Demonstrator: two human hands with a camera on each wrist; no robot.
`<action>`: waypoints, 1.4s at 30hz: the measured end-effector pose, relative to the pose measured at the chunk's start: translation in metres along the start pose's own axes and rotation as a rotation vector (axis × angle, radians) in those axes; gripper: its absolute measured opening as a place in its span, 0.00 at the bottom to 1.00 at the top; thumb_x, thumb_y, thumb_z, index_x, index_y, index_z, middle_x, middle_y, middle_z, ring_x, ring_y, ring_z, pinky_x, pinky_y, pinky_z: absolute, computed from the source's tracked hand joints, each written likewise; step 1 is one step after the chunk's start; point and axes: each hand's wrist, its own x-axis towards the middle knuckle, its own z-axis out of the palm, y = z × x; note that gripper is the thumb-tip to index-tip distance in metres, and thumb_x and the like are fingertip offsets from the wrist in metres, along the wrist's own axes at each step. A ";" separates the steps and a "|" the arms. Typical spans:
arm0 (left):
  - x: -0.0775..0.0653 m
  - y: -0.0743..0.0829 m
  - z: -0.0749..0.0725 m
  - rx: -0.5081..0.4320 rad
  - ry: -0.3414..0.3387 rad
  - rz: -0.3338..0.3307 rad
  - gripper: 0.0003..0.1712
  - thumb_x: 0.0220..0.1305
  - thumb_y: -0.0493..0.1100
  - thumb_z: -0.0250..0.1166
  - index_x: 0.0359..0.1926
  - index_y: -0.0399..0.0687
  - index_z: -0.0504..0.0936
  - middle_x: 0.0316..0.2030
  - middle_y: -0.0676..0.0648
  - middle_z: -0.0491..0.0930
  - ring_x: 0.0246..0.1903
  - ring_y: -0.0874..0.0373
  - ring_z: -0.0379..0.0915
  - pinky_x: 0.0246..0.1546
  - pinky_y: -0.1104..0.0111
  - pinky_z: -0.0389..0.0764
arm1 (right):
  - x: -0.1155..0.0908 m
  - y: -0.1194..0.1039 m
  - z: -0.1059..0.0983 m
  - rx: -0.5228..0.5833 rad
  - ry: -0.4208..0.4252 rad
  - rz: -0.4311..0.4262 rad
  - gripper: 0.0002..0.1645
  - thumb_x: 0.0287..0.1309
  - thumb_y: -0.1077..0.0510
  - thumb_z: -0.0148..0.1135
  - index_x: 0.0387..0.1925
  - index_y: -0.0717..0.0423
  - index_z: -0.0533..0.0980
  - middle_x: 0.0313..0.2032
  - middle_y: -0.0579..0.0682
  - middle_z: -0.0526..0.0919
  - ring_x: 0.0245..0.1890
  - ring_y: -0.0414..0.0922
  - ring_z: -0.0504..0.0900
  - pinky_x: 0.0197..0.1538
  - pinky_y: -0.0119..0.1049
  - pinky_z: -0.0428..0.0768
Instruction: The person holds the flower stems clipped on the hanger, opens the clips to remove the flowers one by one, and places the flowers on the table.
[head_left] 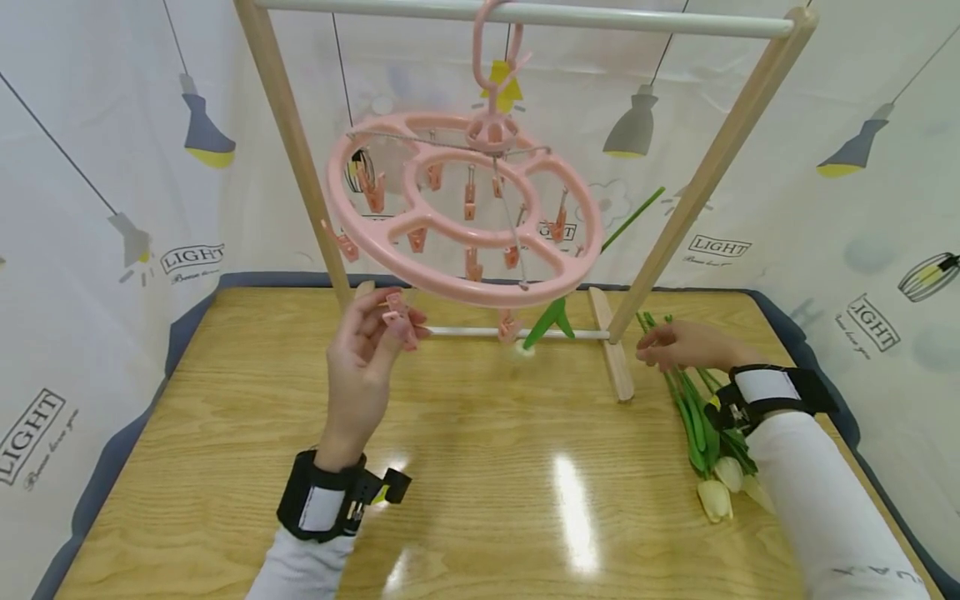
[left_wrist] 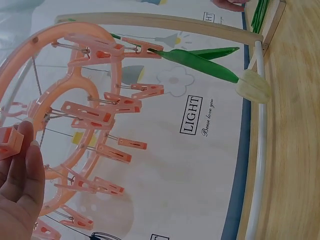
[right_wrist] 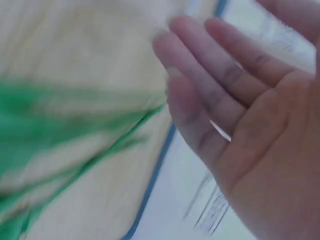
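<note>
My left hand (head_left: 358, 367) pinches a pink clothespin (head_left: 397, 321) between thumb and fingers, just under the near left rim of a round pink drying hanger (head_left: 465, 287). Other pink clothespins dangle from that hanger on small links. On its right side a white tulip (left_wrist: 253, 86) hangs bloom down, its stem at a clothespin. Over at the right, my right hand (head_left: 686, 343) is above the stem ends of several white tulips (head_left: 697, 425) lying on the table. In the right wrist view its fingers are loosely extended and nothing is held; the stems look blurred beside them.
A wooden frame with a white top bar (head_left: 637, 21) carries the hanger by its hook (head_left: 480, 50). The frame's right post (head_left: 705, 175) and foot (head_left: 615, 367) stand between the hanger and the lying tulips. Printed cloth (head_left: 75, 250) walls the wooden table (head_left: 480, 467).
</note>
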 end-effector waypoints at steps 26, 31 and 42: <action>0.002 0.004 -0.004 0.054 -0.053 -0.079 0.24 0.75 0.34 0.51 0.69 0.35 0.64 0.49 0.45 0.80 0.43 0.60 0.83 0.48 0.68 0.84 | 0.012 -0.120 0.003 0.715 0.253 -0.476 0.11 0.70 0.60 0.56 0.50 0.49 0.77 0.40 0.40 0.85 0.43 0.37 0.82 0.52 0.28 0.79; 0.002 0.003 -0.007 0.085 -0.051 -0.114 0.27 0.75 0.34 0.51 0.72 0.39 0.61 0.51 0.53 0.80 0.45 0.63 0.81 0.47 0.72 0.83 | 0.009 -0.119 0.003 0.680 0.282 -0.483 0.10 0.69 0.59 0.58 0.50 0.52 0.78 0.40 0.43 0.85 0.43 0.38 0.82 0.55 0.28 0.80; 0.000 0.002 -0.010 0.098 -0.087 -0.277 0.35 0.78 0.41 0.48 0.78 0.49 0.45 0.73 0.46 0.59 0.69 0.57 0.65 0.69 0.71 0.66 | -0.002 -0.122 0.013 0.701 0.259 -0.479 0.16 0.69 0.57 0.59 0.52 0.63 0.76 0.42 0.47 0.85 0.46 0.41 0.83 0.60 0.32 0.78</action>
